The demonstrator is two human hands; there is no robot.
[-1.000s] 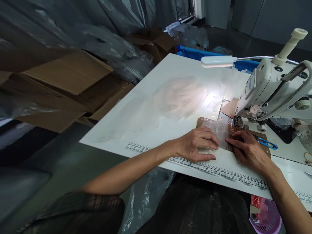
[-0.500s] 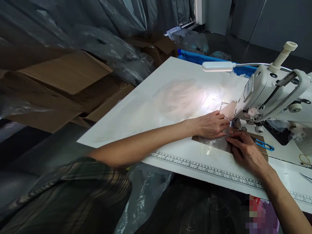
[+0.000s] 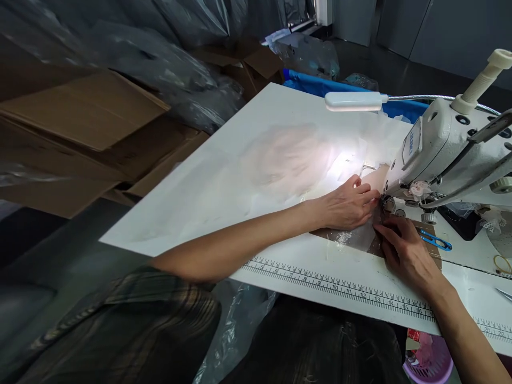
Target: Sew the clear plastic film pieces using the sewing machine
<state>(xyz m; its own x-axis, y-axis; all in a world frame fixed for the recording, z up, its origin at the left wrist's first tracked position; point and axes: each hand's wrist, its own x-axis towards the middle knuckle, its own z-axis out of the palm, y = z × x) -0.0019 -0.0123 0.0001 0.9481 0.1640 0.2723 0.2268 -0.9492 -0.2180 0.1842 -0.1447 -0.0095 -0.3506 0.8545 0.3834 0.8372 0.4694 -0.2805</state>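
On the white tabletop (image 3: 192, 213), inside its ruler-marked near edge, I seem to be aligning a thin translucent sheet (image 3: 361, 238) beside the white metal sewing machine (image 3: 436, 141), left hand (image 3: 347, 205) half-curled, right hand (image 3: 408, 250) loosely bent, neither grip discernible, the next move needing flat, steady pressure.

Sewing machine (image 3: 456, 152) — white; snips (image 3: 437, 241) — blue; sleeve (image 3: 160, 304) dark plaid; basket (image 3: 436, 369) purple; table (image 3: 208, 202) white, ruler markings (image 3: 348, 288) black

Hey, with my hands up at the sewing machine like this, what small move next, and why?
I'd probably ease your left hand back slightly: its fingers sit right beside the sewing machine's needle area, while your right hand rests over the brown piece.
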